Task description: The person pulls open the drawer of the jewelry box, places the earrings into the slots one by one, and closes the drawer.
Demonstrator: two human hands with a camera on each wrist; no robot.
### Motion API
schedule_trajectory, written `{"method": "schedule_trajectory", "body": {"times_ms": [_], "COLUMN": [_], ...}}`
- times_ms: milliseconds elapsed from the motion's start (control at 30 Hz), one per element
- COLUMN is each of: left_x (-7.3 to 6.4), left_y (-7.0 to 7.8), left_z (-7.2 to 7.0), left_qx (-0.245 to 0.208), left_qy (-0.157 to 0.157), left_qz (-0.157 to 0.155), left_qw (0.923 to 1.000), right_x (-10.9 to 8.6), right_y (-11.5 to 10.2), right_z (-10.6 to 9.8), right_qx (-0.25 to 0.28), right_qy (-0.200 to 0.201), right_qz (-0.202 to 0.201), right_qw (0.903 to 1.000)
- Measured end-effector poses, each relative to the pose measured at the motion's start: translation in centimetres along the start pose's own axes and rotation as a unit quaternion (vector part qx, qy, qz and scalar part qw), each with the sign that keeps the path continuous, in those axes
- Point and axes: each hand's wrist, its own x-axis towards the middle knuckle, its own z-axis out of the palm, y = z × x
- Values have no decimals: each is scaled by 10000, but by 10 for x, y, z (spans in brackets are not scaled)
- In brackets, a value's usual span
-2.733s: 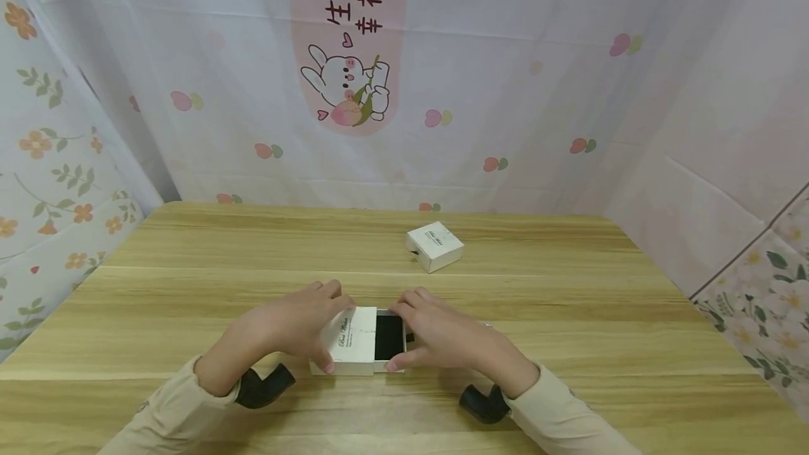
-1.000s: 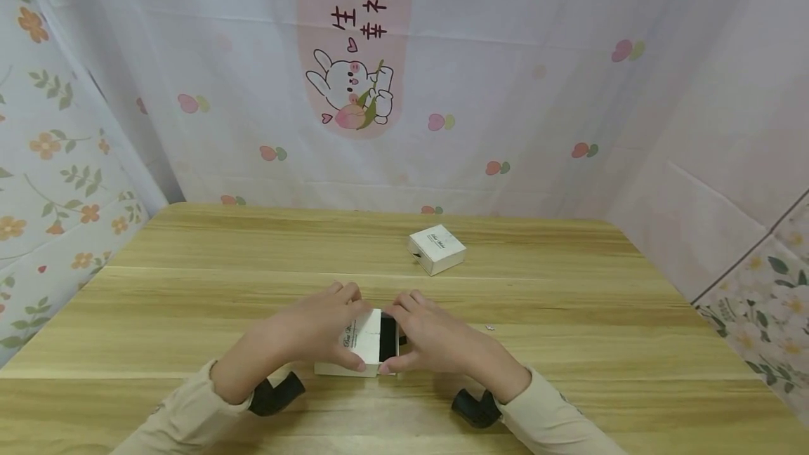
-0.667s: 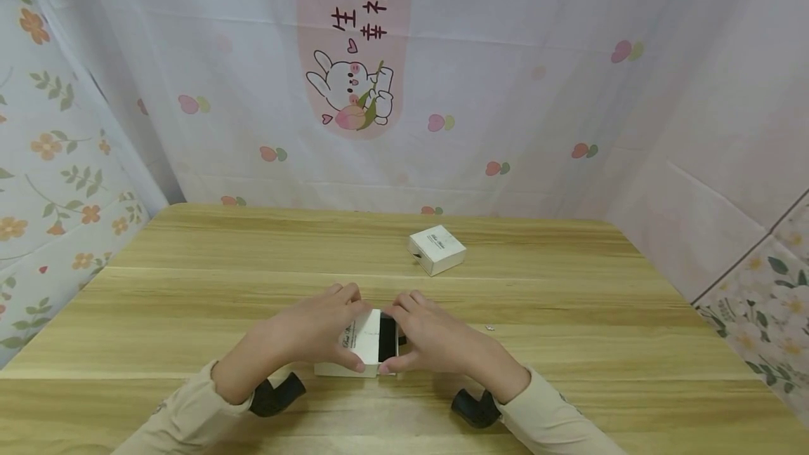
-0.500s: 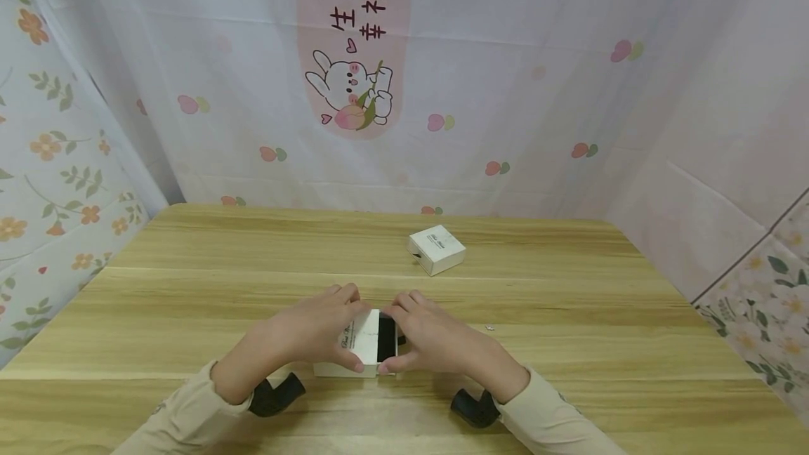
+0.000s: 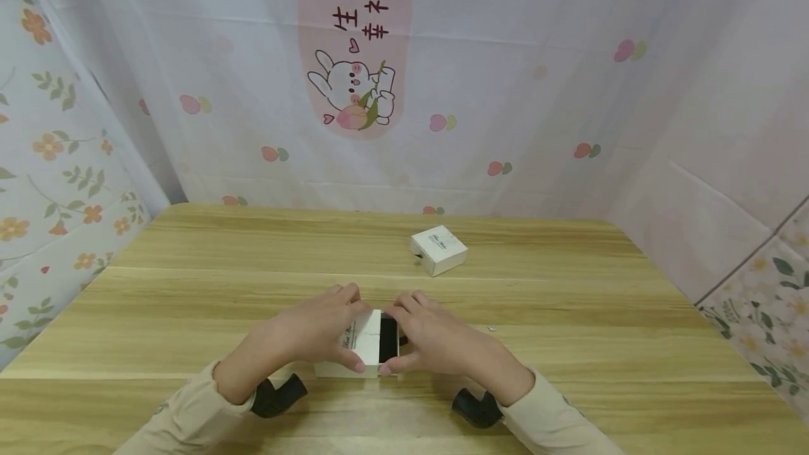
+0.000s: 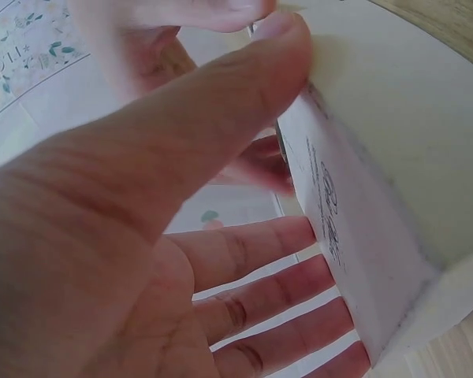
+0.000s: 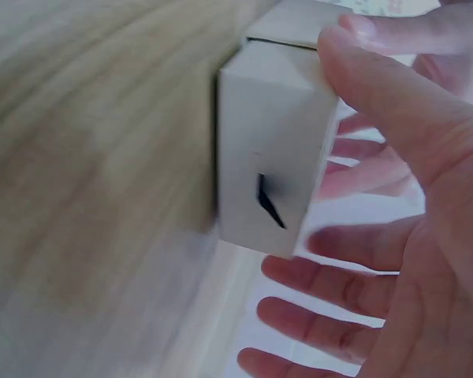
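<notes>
A white drawer-style gift box lies at the near middle of the table in the head view, its printed sleeve (image 5: 369, 339) on the left. The black-lined drawer (image 5: 388, 343) sticks partly out of the sleeve's right end. My left hand (image 5: 319, 328) holds the sleeve between thumb and fingers, covering much of its top. With my right hand (image 5: 436, 335) I pinch the drawer by its near and far sides. Both thumbs meet near the seam. A black ribbon tab (image 7: 266, 201) shows on the drawer's end face in the right wrist view.
Farther back stands a second white box (image 5: 439, 250), closed, with a small black tab. A tiny pale object (image 5: 491, 328) lies right of my right hand. Patterned curtains (image 5: 505, 90) border the wooden table (image 5: 253, 244) at the back and sides.
Compared with 2.7 s ago, the drawer sits deeper in the sleeve, and my left hand has shifted right along it. Over the last second the hands and box hardly move.
</notes>
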Motion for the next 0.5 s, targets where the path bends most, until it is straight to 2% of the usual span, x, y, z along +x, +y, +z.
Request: {"method": "schedule_trajectory", "body": {"times_ms": [167,300,500], "left_x": [0,0,1], "left_y": [0,0,0], "left_z": [1,1,0], "left_qx": [49,59,3], "left_qy": [37,33,-7], "left_qz": [72,55,-37], "left_qw": [10000,10000,10000], "right_x": [-4,-7,-9], "right_y": [3,5,9], "right_z": [-11,-20,-25], "right_qx": [494,755,538], "right_qy": [90,402,711], "right_qz": [214,365,369], "right_qw": [9985,9957,9953]}}
